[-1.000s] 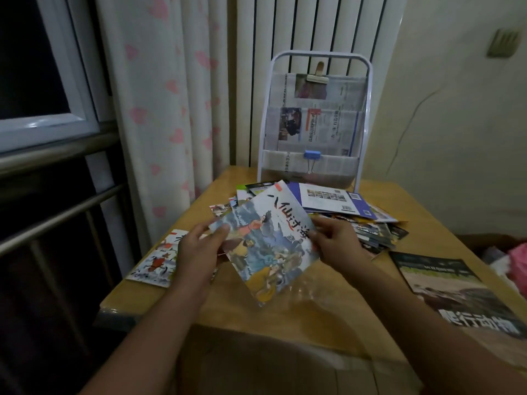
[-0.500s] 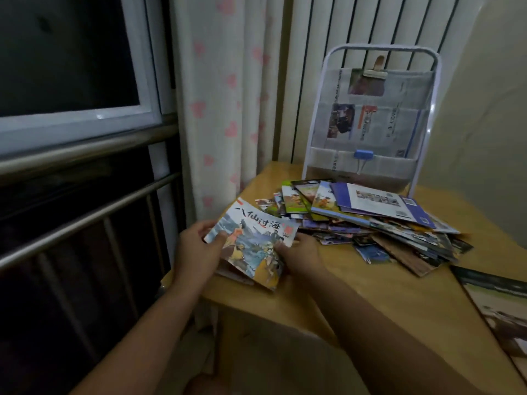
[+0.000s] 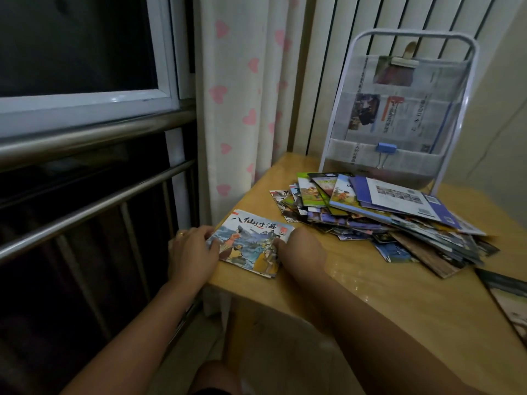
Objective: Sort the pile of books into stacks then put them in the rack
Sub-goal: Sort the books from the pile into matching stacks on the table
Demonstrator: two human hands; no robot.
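A thin picture book with a blue illustrated cover lies flat at the near left corner of the wooden table, on top of another thin book whose edge shows beneath. My left hand grips its left edge and my right hand grips its right edge. A loose pile of books spreads over the table's middle. Behind the pile stands a white wire rack lined with newspaper, held by a blue clip and a wooden peg.
A large dark-covered book lies at the table's right edge. A curtain with pink hearts hangs left of the rack. Steel window rails run along the left. A white radiator stands behind the rack.
Both hands carried the picture book from in front of me down to the table's left corner, onto the book lying there. The camera turned left.
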